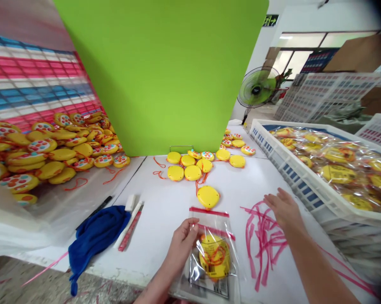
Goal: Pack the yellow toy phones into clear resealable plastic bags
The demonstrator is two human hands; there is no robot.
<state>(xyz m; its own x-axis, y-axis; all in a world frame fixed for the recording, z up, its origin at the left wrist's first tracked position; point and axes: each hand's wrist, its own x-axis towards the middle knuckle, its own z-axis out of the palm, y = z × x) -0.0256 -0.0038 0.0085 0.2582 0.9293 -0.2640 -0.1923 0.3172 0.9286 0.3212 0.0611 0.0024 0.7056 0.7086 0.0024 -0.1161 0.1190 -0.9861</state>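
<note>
**Desk:** Where is the bag?

**Operator:** On my feed it lies at the table's (pixel 165 204) near edge. The left hand (pixel 182 245) pinches the clear bag (pixel 224 276) by its left side. There's a yellow toy (pixel 214 255) inside, and the bag's long axis runs away from that edge.

**Desk:** And the other hand?

**Operator:** I see the right hand (pixel 284 209) open, fingers spread, over the pink ties (pixel 263 247) just right of the bag. It is the nearer hand to them.

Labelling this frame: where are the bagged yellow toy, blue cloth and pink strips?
bagged yellow toy (pixel 214 255), head view, its yellow face inside the bag.
blue cloth (pixel 95 236), head view, middle of the bunched fabric.
pink strips (pixel 266 238), head view, centre of the tangle.
</note>
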